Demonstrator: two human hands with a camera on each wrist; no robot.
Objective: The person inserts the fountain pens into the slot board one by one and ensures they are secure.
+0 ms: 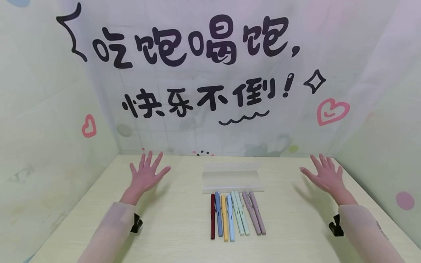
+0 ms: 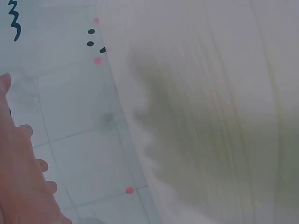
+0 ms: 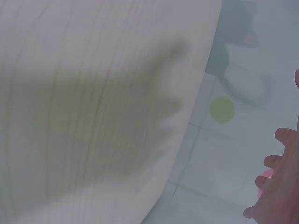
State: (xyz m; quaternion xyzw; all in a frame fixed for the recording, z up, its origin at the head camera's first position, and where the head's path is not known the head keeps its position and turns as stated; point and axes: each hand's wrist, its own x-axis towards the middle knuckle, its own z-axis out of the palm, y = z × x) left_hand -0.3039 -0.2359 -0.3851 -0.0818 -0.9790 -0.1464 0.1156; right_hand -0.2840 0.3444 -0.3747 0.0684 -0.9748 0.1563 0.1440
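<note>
My left hand (image 1: 146,176) is held above the table at the left, fingers straight and spread, holding nothing. At the right my right hand (image 1: 325,177) is raised the same way with its fingers fanned out. Between them lies a row of capped pens: a dark red pen (image 1: 212,216), a blue pen (image 1: 218,214), a yellow pen (image 1: 224,218), a light blue pen (image 1: 230,218), pale green pens (image 1: 240,213) and mauve pens (image 1: 254,213). Just behind the pens sits a clear plastic box (image 1: 231,179). Each wrist view shows part of a hand and its shadow on the wood.
The pale wooden table (image 1: 177,233) ends at a printed back curtain (image 1: 210,135) with black lettering. Pale cloth walls (image 1: 42,153) close in both sides. A black wrist device (image 1: 136,223) shows under the left sleeve, and another black device (image 1: 336,225) under the right.
</note>
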